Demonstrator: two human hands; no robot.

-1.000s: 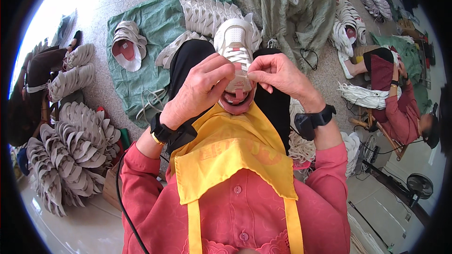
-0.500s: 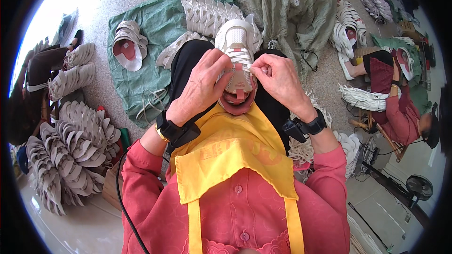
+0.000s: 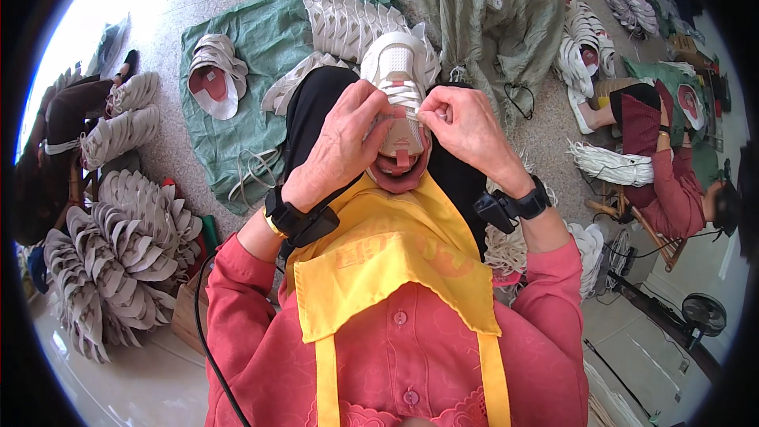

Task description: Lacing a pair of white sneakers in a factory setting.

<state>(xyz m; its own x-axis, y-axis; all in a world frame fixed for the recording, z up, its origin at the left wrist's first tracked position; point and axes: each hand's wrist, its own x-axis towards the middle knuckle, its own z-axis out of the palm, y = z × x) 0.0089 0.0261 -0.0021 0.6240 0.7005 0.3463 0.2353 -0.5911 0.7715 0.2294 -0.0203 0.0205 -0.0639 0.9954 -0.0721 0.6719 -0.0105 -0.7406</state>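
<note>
A white shoe upper (image 3: 396, 59) with a pink lining rests between my knees, its toe pointing away from me. White shoelace (image 3: 405, 96) crosses its front in several rows. My left hand (image 3: 341, 138) is closed at the upper's left edge, thumb and fingers bent against the eyelet side. My right hand (image 3: 468, 130) pinches the lace at the right edge, its other fingers curled in. Below the laces shows the beige tongue (image 3: 402, 142). The fingertips partly cover the lower eyelets.
Nested shoe uppers (image 3: 344, 22) lie on a green sheet (image 3: 261, 24) ahead. More uppers (image 3: 118, 257) are heaped at left. A grey-green cloth sack (image 3: 494, 24) stands ahead right. Two people (image 3: 672, 190) sit at the sides, one at right beside white lace bundles (image 3: 613, 164).
My hands have barely shifted; the right fingers sit slightly closer to the lace's edge. At right, the other person's arm has moved and the shoe upper there is lower.
</note>
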